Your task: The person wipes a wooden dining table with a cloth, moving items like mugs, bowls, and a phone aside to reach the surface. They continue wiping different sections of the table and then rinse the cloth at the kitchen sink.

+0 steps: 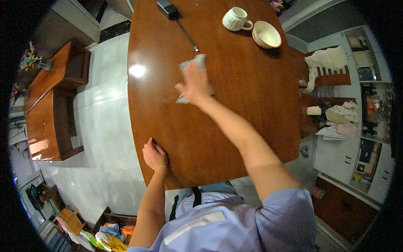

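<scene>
My right hand (195, 82), slightly blurred, lies flat over a pale grey-green cloth (201, 60) and presses it to the brown wooden table (220, 132). The cloth's edges show past the fingertips and below the thumb. My left hand (155, 156) rests on the tabletop near its left edge, loosely curled; its palm side is hidden and nothing shows in it. Beyond the cloth lies a short black cable (188, 36), leading from a black box-shaped device (168, 10). Farther right stand a white ribbed mug (236, 19) and a white bowl (267, 34) with a reddish rim.
Chairs with draped cloths (343, 116) stand along the table's right side, one also bearing a pale roll (314, 110). A wooden cabinet (50, 119) stands to the left across the tiled floor (107, 126). Clothes (113, 236) lie heaped at the lower left.
</scene>
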{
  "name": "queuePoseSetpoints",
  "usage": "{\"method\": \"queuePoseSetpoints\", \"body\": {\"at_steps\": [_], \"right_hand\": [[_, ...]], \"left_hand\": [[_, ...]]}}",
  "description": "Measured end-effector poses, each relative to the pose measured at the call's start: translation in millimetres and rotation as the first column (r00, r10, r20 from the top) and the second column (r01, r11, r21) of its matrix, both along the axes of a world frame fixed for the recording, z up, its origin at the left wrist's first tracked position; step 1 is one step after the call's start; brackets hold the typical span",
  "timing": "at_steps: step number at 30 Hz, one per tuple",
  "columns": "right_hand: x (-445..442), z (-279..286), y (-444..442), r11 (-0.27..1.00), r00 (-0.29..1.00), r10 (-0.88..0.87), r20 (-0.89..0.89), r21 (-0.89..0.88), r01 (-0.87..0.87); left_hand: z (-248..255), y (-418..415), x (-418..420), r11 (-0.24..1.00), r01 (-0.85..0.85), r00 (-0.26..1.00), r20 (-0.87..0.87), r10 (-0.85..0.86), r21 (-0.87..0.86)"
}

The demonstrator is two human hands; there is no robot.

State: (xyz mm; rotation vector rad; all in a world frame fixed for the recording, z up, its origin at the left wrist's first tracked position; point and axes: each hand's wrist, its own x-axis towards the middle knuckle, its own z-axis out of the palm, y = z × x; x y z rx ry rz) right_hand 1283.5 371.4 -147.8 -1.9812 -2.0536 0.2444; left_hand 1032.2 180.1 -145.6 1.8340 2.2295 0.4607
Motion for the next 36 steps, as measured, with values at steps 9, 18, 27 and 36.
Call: {"method": "queuePoseSetpoints", "body": {"at_steps": [9, 18, 27, 36], "right_hand": [[-136.5, 2.3, -71.3, 0.719, 0.721, 0.693, -0.008, 0.075, -0.69], [174.9, -20.8, 30.1, 0.944, 0.903, -0.327, 0.279, 0.044, 0.328], [17.1, -13.1, 131.4, 0.95, 0.93, 0.295, 0.22, 0.04, -0.311], [-140.6, 1.1, 135.2, 0.727, 0.733, 0.665, 0.143, 0.1, -0.68]], "left_hand": [[-4.5, 4.9, -3.2, 1.0, 0.009, 0.999, -0.051, -0.009, 0.005], [-3.1, 6.9, -1.4, 1.0, -0.01, 1.0, -0.023, 0.01, -0.01], [-3.6, 4.5, -4.1, 0.999, 0.0, 0.999, -0.035, -0.002, -0.035], [-8.2, 3.2, -6.3, 0.999, 0.03, 0.997, -0.068, -0.033, -0.032]]}}
